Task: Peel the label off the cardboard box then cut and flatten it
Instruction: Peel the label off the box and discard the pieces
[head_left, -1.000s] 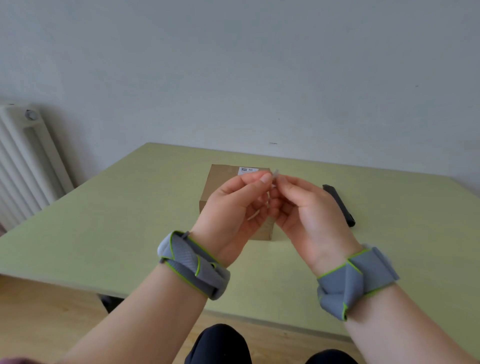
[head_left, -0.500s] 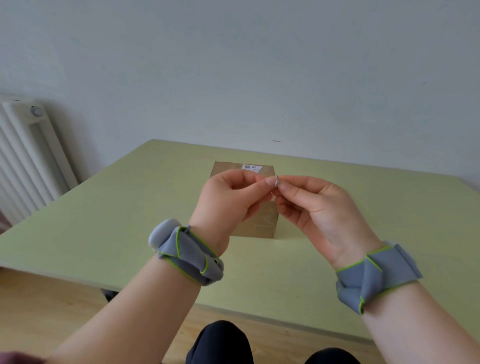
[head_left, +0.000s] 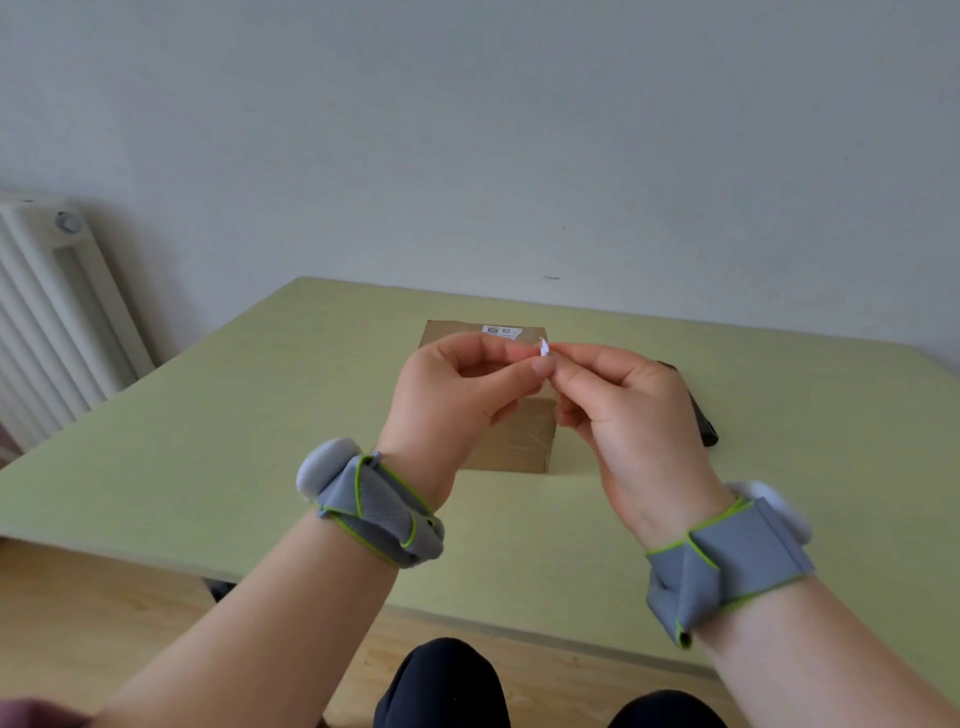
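Observation:
A brown cardboard box (head_left: 524, 441) stands closed on the green table (head_left: 208, 415), mostly hidden behind my hands. A small white label remnant (head_left: 502, 330) with dark print is still stuck near its far top edge. Above the box, my left hand (head_left: 457, 395) and my right hand (head_left: 623, 410) meet at the fingertips. Both pinch a small crumpled scrap of white label (head_left: 544, 348) between thumb and forefinger. A black cutter (head_left: 704, 431) lies on the table to the right of the box, partly hidden by my right hand.
A white radiator (head_left: 47, 322) stands against the wall at the left. The table's near edge (head_left: 519, 629) runs just in front of my dark-clad knees (head_left: 441, 680). A plain pale wall rises behind the table.
Both hands have risen slightly and spread a little at the wrists. The label scrap, earlier tucked between the fingers, now sticks up at the fingertips. The box stays put.

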